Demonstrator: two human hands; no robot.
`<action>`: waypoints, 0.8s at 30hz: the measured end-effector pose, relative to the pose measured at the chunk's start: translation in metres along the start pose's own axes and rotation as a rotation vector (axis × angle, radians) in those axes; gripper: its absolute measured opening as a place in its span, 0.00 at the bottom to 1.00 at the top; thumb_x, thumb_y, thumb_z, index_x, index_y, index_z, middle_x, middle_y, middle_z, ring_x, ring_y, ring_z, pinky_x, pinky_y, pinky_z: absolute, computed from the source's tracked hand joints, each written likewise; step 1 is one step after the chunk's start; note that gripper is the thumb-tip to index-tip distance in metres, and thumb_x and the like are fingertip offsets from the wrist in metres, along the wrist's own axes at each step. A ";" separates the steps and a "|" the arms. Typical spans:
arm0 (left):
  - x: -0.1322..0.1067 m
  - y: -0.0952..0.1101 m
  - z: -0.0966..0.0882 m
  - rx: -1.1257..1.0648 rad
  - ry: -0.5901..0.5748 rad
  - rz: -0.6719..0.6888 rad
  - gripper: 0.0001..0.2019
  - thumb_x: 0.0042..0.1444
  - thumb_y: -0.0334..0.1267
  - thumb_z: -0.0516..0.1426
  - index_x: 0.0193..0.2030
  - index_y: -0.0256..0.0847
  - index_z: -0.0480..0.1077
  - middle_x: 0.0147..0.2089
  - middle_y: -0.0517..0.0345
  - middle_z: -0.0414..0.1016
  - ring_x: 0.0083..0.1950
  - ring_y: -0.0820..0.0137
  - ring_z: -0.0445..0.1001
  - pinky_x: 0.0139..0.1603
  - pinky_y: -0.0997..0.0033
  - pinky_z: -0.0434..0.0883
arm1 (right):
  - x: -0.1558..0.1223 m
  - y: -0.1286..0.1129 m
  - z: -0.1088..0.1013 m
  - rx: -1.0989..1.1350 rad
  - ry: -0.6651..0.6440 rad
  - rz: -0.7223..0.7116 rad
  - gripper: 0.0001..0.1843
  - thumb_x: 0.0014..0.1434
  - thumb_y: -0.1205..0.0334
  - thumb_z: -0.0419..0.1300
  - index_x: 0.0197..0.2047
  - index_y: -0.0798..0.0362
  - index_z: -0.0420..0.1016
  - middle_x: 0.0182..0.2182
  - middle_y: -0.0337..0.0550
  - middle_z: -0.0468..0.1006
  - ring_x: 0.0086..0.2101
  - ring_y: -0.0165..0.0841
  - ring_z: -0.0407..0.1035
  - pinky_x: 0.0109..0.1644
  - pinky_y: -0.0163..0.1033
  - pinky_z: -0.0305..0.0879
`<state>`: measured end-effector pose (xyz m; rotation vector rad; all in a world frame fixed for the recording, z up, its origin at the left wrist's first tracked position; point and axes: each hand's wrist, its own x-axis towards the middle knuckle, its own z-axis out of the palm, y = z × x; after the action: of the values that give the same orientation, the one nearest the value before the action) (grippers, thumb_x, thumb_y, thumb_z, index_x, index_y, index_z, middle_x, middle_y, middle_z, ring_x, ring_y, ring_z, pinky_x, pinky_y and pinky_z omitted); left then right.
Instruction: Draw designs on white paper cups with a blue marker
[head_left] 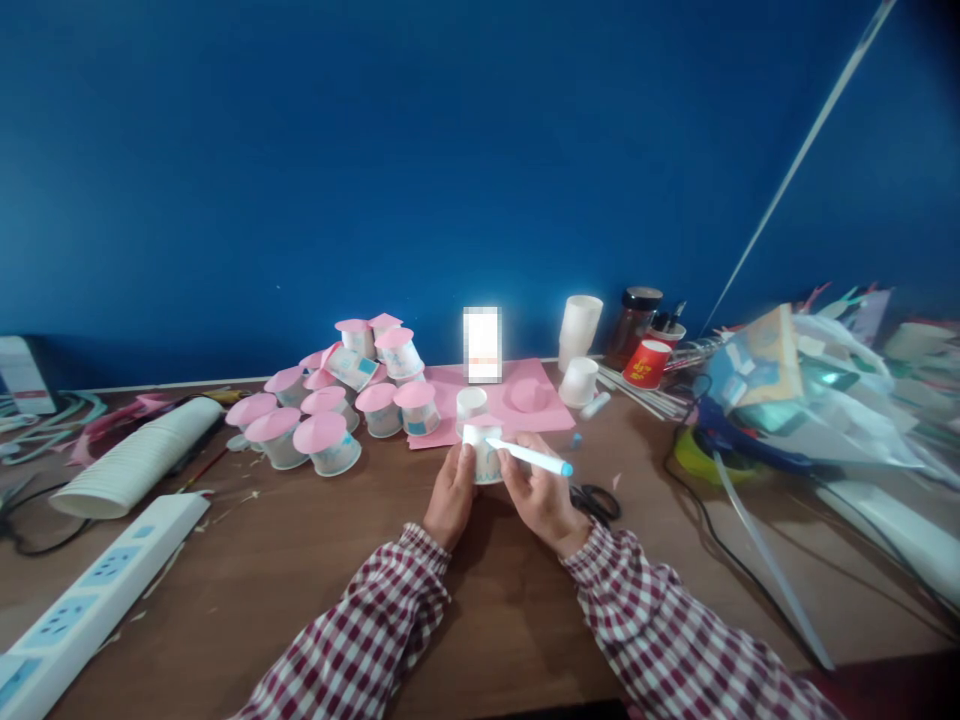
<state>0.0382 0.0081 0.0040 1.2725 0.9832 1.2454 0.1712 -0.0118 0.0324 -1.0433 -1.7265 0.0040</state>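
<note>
Around the side of an upside-down white paper cup my left hand is closed. Faint blue marks show on the cup's wall. Between the fingers of my right hand is a white marker with a blue end; its tip is at the cup, though I cannot tell whether it touches. Right behind stands another white cup. Pink paper sheets lie beyond, with a pink paper cone on them. Black scissors rest beside my right wrist.
Several cups with pink cone tops are grouped on the left. A nested cup stack and a power strip lie nearer. At right are upright cups, a red cup, a jar and plastic bags.
</note>
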 end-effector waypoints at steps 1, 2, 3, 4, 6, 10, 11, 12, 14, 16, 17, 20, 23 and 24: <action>0.000 0.001 0.000 0.011 -0.003 0.003 0.26 0.59 0.55 0.45 0.52 0.36 0.66 0.47 0.48 0.73 0.46 0.63 0.71 0.48 0.64 0.68 | 0.000 0.000 0.000 0.002 0.001 -0.001 0.05 0.62 0.65 0.51 0.39 0.53 0.68 0.32 0.44 0.74 0.34 0.34 0.70 0.40 0.40 0.69; 0.000 0.001 0.000 0.024 -0.005 0.006 0.26 0.59 0.55 0.45 0.52 0.36 0.65 0.48 0.48 0.73 0.47 0.63 0.71 0.48 0.64 0.67 | 0.000 0.000 0.000 0.003 0.004 -0.001 0.05 0.62 0.66 0.51 0.39 0.53 0.68 0.32 0.44 0.74 0.34 0.34 0.70 0.40 0.40 0.69; 0.000 0.001 0.000 0.039 -0.004 0.011 0.26 0.59 0.55 0.45 0.52 0.36 0.65 0.48 0.48 0.72 0.47 0.63 0.70 0.49 0.63 0.67 | 0.000 0.000 0.000 0.003 0.007 0.000 0.05 0.62 0.66 0.51 0.39 0.53 0.68 0.32 0.44 0.74 0.34 0.34 0.70 0.40 0.40 0.69; 0.000 0.002 0.000 0.055 -0.003 0.015 0.25 0.60 0.54 0.45 0.52 0.36 0.65 0.48 0.48 0.72 0.48 0.63 0.70 0.49 0.63 0.67 | 0.000 0.000 0.000 0.003 0.008 0.002 0.05 0.62 0.66 0.51 0.39 0.53 0.68 0.32 0.45 0.74 0.34 0.35 0.70 0.40 0.40 0.69; 0.000 0.002 0.000 0.082 -0.003 0.019 0.24 0.60 0.54 0.45 0.51 0.37 0.65 0.49 0.49 0.72 0.48 0.63 0.70 0.50 0.64 0.67 | 0.000 0.001 0.000 0.002 0.013 0.003 0.05 0.61 0.66 0.51 0.39 0.53 0.68 0.32 0.45 0.74 0.34 0.35 0.69 0.40 0.41 0.69; 0.000 0.002 0.000 0.101 -0.022 0.032 0.24 0.60 0.53 0.44 0.52 0.37 0.64 0.50 0.48 0.71 0.49 0.63 0.70 0.51 0.63 0.66 | 0.001 0.001 0.000 0.018 0.029 0.003 0.05 0.61 0.66 0.51 0.40 0.53 0.68 0.33 0.45 0.74 0.34 0.35 0.70 0.40 0.41 0.70; -0.001 0.003 0.000 0.115 -0.022 0.043 0.24 0.60 0.53 0.44 0.52 0.36 0.64 0.51 0.48 0.71 0.49 0.63 0.70 0.52 0.63 0.66 | 0.001 0.001 0.000 0.023 0.035 0.004 0.05 0.61 0.66 0.51 0.40 0.53 0.68 0.33 0.45 0.74 0.34 0.35 0.70 0.40 0.41 0.70; -0.001 0.003 0.000 0.137 -0.022 0.056 0.24 0.60 0.53 0.44 0.53 0.36 0.64 0.51 0.48 0.71 0.50 0.63 0.69 0.53 0.63 0.65 | 0.001 0.001 0.000 0.028 0.038 0.004 0.05 0.61 0.67 0.52 0.40 0.53 0.68 0.33 0.46 0.74 0.34 0.35 0.70 0.40 0.41 0.70; -0.002 0.005 0.000 0.187 -0.019 0.079 0.24 0.60 0.52 0.45 0.53 0.36 0.64 0.52 0.48 0.70 0.51 0.63 0.69 0.54 0.64 0.64 | 0.001 0.001 -0.001 0.032 0.035 0.003 0.05 0.61 0.67 0.52 0.40 0.53 0.68 0.33 0.46 0.74 0.35 0.35 0.70 0.41 0.41 0.70; -0.002 0.006 0.000 0.221 -0.019 0.093 0.24 0.61 0.52 0.44 0.53 0.36 0.64 0.52 0.48 0.70 0.52 0.63 0.68 0.54 0.64 0.64 | 0.001 0.001 -0.001 0.030 0.023 0.005 0.05 0.61 0.67 0.52 0.41 0.53 0.68 0.34 0.46 0.74 0.36 0.35 0.70 0.41 0.41 0.70; -0.002 0.007 0.000 0.230 -0.018 0.097 0.24 0.61 0.52 0.44 0.53 0.36 0.64 0.52 0.48 0.70 0.52 0.63 0.68 0.54 0.64 0.64 | 0.001 0.002 -0.001 0.028 0.020 0.007 0.06 0.61 0.67 0.52 0.41 0.52 0.68 0.34 0.45 0.74 0.36 0.35 0.70 0.41 0.41 0.70; -0.001 0.007 0.000 0.256 -0.011 0.108 0.24 0.61 0.52 0.44 0.52 0.35 0.64 0.52 0.48 0.70 0.51 0.64 0.69 0.54 0.64 0.64 | 0.000 0.002 -0.001 0.023 0.020 0.011 0.06 0.61 0.67 0.52 0.41 0.52 0.68 0.34 0.45 0.74 0.35 0.35 0.71 0.41 0.41 0.70; -0.001 0.006 0.000 0.273 -0.008 0.113 0.24 0.61 0.51 0.43 0.52 0.35 0.64 0.52 0.47 0.70 0.51 0.64 0.68 0.54 0.64 0.63 | 0.000 0.001 -0.001 0.016 0.024 0.005 0.06 0.61 0.66 0.52 0.41 0.52 0.68 0.34 0.45 0.74 0.35 0.35 0.71 0.41 0.41 0.70; -0.001 0.006 0.000 0.276 -0.005 0.114 0.24 0.61 0.51 0.43 0.52 0.35 0.64 0.52 0.47 0.70 0.51 0.64 0.68 0.54 0.64 0.63 | 0.000 0.001 -0.001 0.013 0.028 0.004 0.06 0.61 0.66 0.52 0.40 0.52 0.68 0.34 0.45 0.74 0.35 0.35 0.71 0.41 0.41 0.70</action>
<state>0.0370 0.0066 0.0094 1.5630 1.1201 1.2210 0.1727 -0.0116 0.0325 -1.0325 -1.6969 0.0028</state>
